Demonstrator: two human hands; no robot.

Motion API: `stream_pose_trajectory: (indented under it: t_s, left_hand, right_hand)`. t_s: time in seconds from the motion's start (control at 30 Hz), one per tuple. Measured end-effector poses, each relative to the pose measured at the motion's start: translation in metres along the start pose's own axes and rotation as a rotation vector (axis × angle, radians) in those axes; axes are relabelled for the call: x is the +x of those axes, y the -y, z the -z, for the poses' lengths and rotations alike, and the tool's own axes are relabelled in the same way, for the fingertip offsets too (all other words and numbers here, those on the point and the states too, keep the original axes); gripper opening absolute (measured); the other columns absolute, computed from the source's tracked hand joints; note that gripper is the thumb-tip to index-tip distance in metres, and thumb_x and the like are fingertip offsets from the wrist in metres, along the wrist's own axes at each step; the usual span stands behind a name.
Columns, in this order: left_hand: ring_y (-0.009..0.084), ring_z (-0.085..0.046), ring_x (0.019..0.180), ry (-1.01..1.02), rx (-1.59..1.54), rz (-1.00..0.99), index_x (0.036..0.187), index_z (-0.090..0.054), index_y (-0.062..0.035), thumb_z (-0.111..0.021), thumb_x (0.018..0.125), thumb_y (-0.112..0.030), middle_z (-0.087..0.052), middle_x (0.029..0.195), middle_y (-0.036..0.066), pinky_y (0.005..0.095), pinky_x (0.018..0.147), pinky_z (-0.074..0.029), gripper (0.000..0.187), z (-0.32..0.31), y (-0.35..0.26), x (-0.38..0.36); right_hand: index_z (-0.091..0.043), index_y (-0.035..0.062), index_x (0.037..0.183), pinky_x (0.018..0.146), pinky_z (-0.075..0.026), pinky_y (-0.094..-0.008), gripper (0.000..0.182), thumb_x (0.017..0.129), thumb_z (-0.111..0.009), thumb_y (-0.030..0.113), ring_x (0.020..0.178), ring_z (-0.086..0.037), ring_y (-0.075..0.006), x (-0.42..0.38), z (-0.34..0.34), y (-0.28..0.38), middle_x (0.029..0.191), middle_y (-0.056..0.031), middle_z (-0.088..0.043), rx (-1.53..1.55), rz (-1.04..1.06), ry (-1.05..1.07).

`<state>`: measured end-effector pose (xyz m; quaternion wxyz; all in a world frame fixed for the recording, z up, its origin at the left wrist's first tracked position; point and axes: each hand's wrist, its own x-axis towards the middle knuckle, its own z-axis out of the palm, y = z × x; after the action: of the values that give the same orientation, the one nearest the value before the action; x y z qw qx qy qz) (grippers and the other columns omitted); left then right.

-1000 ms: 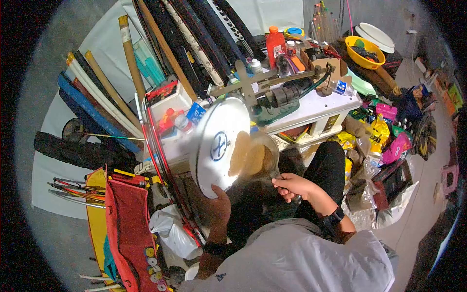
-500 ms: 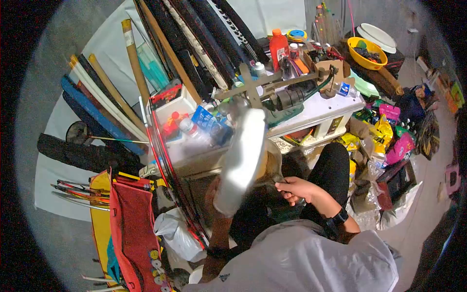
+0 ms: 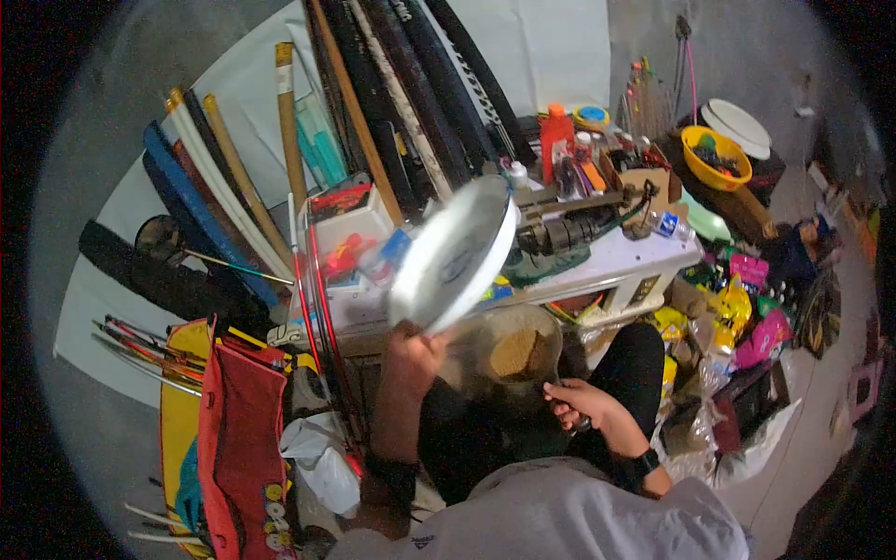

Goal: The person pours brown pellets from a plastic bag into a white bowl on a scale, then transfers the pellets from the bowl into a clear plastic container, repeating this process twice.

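Observation:
My left hand [image 3: 422, 353] grips the lower rim of a white basin [image 3: 455, 252], which is tilted nearly on edge, its hollow side showing and a dark mark inside. Motion blurs the basin. Lower right of it, my right hand [image 3: 583, 406] is closed around the handle of a wide greyish pan [image 3: 462, 350]. A tan heap, perhaps of grain or feed [image 3: 518, 355], lies in the pan. The pan is between my knees, below the front edge of the white table [image 3: 644, 261]; what supports it is hidden.
A green metal beam scale [image 3: 569, 233] stands on the table, near a red bottle [image 3: 556, 140]. Long tubes and rod cases [image 3: 373, 103] lean behind. Thin red rods [image 3: 322, 308] and a red bag [image 3: 247, 439] are at left; colourful packets [image 3: 737, 308] crowd the right.
The basin has swung up and away from over the pan, turning its hollow side into view. More of the pan and its tan contents now shows. My right hand keeps its grip.

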<state>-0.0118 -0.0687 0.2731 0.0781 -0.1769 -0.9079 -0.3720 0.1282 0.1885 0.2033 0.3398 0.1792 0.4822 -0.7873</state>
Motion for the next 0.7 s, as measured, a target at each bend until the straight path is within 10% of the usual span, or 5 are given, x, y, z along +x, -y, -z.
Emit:
stream_pose_trajectory:
  t_s: [0.07,0.13,0.5,0.7]
  left_hand:
    - [0.0257,-0.057,0.085,-0.027,-0.435,0.150,0.110,-0.047,0.0016,-0.055,0.075,-0.012,-0.056,0.102,0.014,0.0364,0.068,-0.051,0.038,-0.005,-0.014,0.040]
    - [0.0251,-0.055,0.086,0.301,-1.737,0.652,0.112,-0.044,0.0013,-0.052,0.073,-0.012,-0.054,0.104,0.017,0.0351,0.070,-0.051,0.042,-0.006,-0.015,0.066]
    - [0.0201,-0.056,0.064,0.226,-1.474,0.689,0.100,-0.046,0.0002,-0.053,0.073,-0.014,-0.055,0.088,0.014,0.0298,0.052,-0.052,0.031,-0.086,0.000,0.173]
    - [0.0197,-0.056,0.081,0.337,-1.228,0.521,0.115,-0.045,-0.0052,-0.062,0.078,-0.046,-0.053,0.094,0.011,0.0345,0.062,-0.053,0.058,-0.079,0.002,0.157]
  right_hand:
    - [-0.048,0.0088,0.085,0.043,-0.038,-0.0249,0.030,0.089,-0.054,0.038,0.042,-0.034,-0.0056,0.000,0.013,-0.007,0.056,0.0038,-0.041,-0.042,0.020,-0.049]
    - [-0.047,0.0087,0.086,0.042,-0.037,-0.0247,0.029,0.090,-0.053,0.037,0.040,-0.033,-0.0060,-0.005,0.021,-0.012,0.055,0.0043,-0.040,-0.068,0.047,-0.062]
    - [-0.046,0.0076,0.086,0.041,-0.035,-0.0259,0.025,0.093,-0.049,0.031,0.038,-0.029,-0.0066,-0.024,0.038,-0.013,0.054,0.0026,-0.037,-0.023,0.057,-0.220]
    - [-0.047,0.0076,0.087,0.042,-0.035,-0.0255,0.028,0.092,-0.049,0.035,0.038,-0.030,-0.0066,-0.023,0.044,-0.017,0.054,0.0032,-0.037,0.017,-0.015,-0.226]
